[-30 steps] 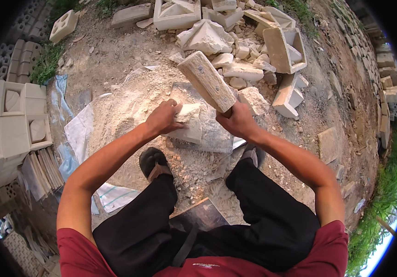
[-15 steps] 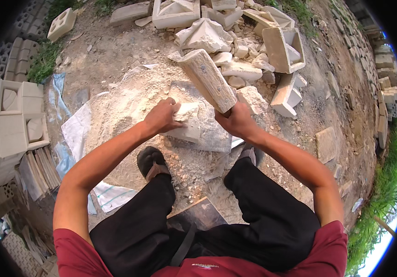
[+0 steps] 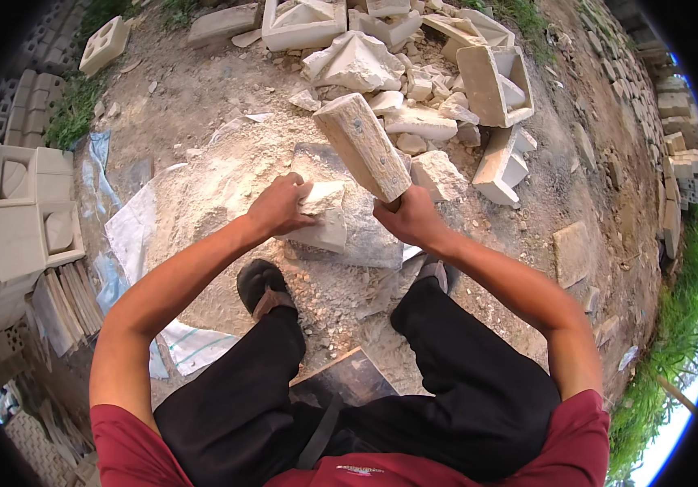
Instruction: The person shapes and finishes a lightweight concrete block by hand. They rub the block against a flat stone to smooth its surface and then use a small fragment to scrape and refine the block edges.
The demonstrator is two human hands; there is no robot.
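Note:
My left hand grips the edge of a pale broken block piece, thumb and fingers closed round its left side. That piece rests on a dusty dark flat slab between my feet. In my right hand is the handle of a thick wooden mallet, its long, worn head raised and tilted up to the left, apart from the block piece. Pale crumbs and powder lie heaped beside the slab on the left.
Ahead lies a pile of broken pale blocks and rubble. Moulded blocks are stacked at the left, near thin boards. A white sheet lies under the powder. A flat stone sits on the right.
The mallet's far end has dropped slightly, and its head shows more of its flat face. My left hand keeps its hold on the block piece.

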